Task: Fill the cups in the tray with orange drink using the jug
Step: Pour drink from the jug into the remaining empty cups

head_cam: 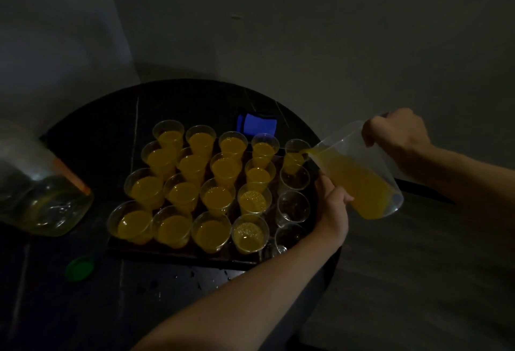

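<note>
The room around me is dim. My round dark table (195,100) sits in a corner where two plain grey walls (334,30) meet. Past its right edge the floor (404,281) is perhaps wood planks.

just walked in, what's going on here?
A person is pouring orange drink from a clear jug into the back-right cup of the tray. The right hand grips the handle; the left hand steadies the jug's underside. Most cups are full; the nearer cups in the right column look empty.
</note>
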Action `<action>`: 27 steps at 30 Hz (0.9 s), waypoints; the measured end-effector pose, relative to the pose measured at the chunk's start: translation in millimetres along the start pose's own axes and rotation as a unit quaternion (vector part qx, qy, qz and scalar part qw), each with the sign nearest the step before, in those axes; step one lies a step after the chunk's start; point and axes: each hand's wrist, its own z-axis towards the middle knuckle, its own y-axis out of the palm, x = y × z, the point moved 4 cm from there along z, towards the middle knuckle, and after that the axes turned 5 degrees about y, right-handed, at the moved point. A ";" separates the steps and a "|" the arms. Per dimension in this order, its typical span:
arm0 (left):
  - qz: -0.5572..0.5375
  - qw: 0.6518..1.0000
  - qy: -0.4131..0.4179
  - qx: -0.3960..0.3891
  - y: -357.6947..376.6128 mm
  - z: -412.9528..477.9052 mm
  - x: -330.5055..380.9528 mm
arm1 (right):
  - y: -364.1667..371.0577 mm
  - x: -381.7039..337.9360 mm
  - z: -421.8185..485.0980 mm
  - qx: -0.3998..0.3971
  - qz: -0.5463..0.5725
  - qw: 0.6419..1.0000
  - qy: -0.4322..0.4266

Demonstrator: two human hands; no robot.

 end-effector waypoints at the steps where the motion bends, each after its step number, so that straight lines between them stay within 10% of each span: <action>1: 0.000 1.000 -0.002 -0.001 -0.6 0.2 -0.4 | -0.2 0.1 0.2 0.003 -0.002 1.000 0.001; 27: 0.034 0.999 0.023 -0.006 -1.5 -2.8 17.2 | -9.4 9.2 -4.6 0.019 0.052 0.998 -0.004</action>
